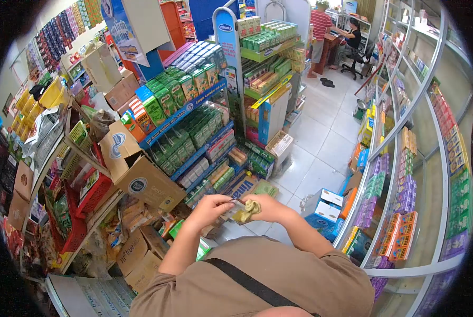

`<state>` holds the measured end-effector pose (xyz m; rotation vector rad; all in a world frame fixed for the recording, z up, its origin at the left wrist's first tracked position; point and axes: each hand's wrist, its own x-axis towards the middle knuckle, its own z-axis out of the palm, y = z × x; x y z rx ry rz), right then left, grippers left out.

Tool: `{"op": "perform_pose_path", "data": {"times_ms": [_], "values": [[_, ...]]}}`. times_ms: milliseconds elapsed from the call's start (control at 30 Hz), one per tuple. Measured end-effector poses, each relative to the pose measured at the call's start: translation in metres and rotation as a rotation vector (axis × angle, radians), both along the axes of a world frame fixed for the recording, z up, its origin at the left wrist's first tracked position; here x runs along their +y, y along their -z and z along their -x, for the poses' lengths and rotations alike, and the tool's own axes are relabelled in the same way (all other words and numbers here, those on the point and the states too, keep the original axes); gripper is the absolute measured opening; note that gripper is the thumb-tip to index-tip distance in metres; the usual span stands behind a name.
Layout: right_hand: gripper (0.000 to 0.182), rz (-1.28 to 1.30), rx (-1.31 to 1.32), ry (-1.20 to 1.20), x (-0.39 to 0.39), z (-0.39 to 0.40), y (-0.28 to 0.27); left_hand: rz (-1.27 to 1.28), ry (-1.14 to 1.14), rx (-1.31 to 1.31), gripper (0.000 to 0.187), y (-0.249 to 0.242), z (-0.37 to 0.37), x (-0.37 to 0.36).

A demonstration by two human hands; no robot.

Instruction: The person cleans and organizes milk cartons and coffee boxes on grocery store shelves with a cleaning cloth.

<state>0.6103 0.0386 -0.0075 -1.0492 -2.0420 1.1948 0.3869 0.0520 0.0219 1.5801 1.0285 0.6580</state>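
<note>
My left hand (214, 209) is in front of my chest, its fingers closed at the edge of a thin, partly see-through item (231, 210) with a dark edge. Its kind is too small to make out. Close beside it, my right hand (272, 209) is closed on a crumpled yellow-green cloth (252, 208). The cloth bunches up between the two hands, and part of it hangs below the fingers. The right fingertips are partly hidden by the cloth.
A blue rack of green milk cartons (186, 140) stands ahead to the left, beside an open cardboard box (141, 177). Glass-fronted shelves (400, 201) line the right. Blue-and-white boxes (325, 208) sit on the tiled floor (315, 127). Two people (347, 34) are at a far desk.
</note>
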Motion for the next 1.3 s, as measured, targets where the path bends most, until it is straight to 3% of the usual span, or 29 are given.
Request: {"op": "perform_pose_path", "data": {"times_ms": [33, 67, 133, 167, 200, 267, 367, 467, 567, 633, 667, 733, 767, 800, 867, 933, 967, 1067, 1100, 1200, 1300], "values": [[0.047, 0.031, -0.01, 0.021, 0.0, -0.002, 0.007, -0.012, 0.04, 0.039, 0.023, -0.004, 0.003, 0.003], [0.046, 0.06, -0.021, 0.038, 0.001, -0.004, 0.015, 0.064, -0.054, -0.129, 0.027, -0.004, 0.0, 0.003], [0.043, 0.161, 0.243, 0.129, 0.003, -0.007, 0.039, 0.217, -0.246, -0.463, 0.037, -0.001, -0.005, -0.001], [0.042, 0.214, 0.376, 0.175, 0.003, -0.009, 0.05, 0.234, -0.241, -0.477, 0.048, 0.011, -0.004, 0.0], [0.039, 0.241, 0.398, 0.207, 0.003, -0.008, 0.046, 0.24, -0.24, -0.498, 0.046, 0.017, -0.011, -0.001], [0.035, 0.294, 0.442, 0.276, 0.002, -0.006, 0.035, 0.079, -0.154, -0.296, 0.046, 0.035, -0.023, -0.007], [0.031, 0.287, 0.679, 0.384, 0.005, 0.003, 0.041, 0.23, -0.094, -0.408, 0.044, 0.051, -0.042, -0.017], [0.022, 0.196, 0.512, 0.468, 0.01, 0.002, 0.045, 0.305, -0.139, -0.483, 0.041, 0.048, -0.044, -0.016], [0.023, 0.022, 0.615, 0.683, 0.012, 0.004, 0.044, 0.275, -0.168, -0.472, 0.04, 0.048, -0.036, -0.009], [0.035, -0.142, 0.625, 0.704, 0.017, 0.0, 0.042, 0.156, -0.242, -0.475, 0.032, 0.06, -0.033, -0.006], [0.042, -0.226, 0.626, 0.701, 0.022, -0.003, 0.039, 0.079, -0.209, -0.231, 0.029, 0.065, -0.028, -0.007], [0.052, -0.373, 0.365, 0.556, 0.025, -0.003, 0.027, -0.057, -0.169, 0.255, 0.024, 0.055, -0.018, -0.009], [0.053, -0.457, 0.218, 0.439, 0.024, -0.002, 0.017, -0.015, -0.115, 0.366, 0.02, 0.026, -0.022, -0.016], [0.054, -0.54, 0.076, 0.318, 0.025, -0.002, 0.012, -0.103, -0.075, 0.366, 0.021, 0.032, -0.021, -0.018], [0.055, -0.239, 0.108, 0.095, 0.03, -0.001, 0.024, -0.265, 0.004, 0.391, 0.023, 0.048, -0.014, -0.029], [0.053, 0.147, 0.08, -0.085, 0.033, -0.001, 0.042, -0.111, -0.046, 0.48, 0.027, 0.036, -0.012, -0.043], [0.046, 0.19, 0.107, -0.173, 0.036, 0.001, 0.055, -0.079, -0.057, 0.502, 0.028, 0.035, -0.01, -0.05], [0.039, 0.319, 0.072, -0.169, 0.038, 0.008, 0.085, -0.077, -0.152, 0.427, 0.036, 0.044, 0.002, -0.069], [0.031, 0.453, 0.196, -0.089, 0.036, 0.017, 0.092, -0.094, -0.217, 0.367, 0.036, 0.054, 0.007, -0.075], [0.025, 0.221, 0.263, 0.026, 0.027, 0.047, 0.071, -0.085, -0.527, 0.263, 0.03, 0.048, 0.025, -0.092], [0.019, 0.274, 0.625, 0.17, 0.026, 0.08, 0.088, 0.111, -0.832, -0.22, 0.024, 0.045, 0.054, -0.099]]}}
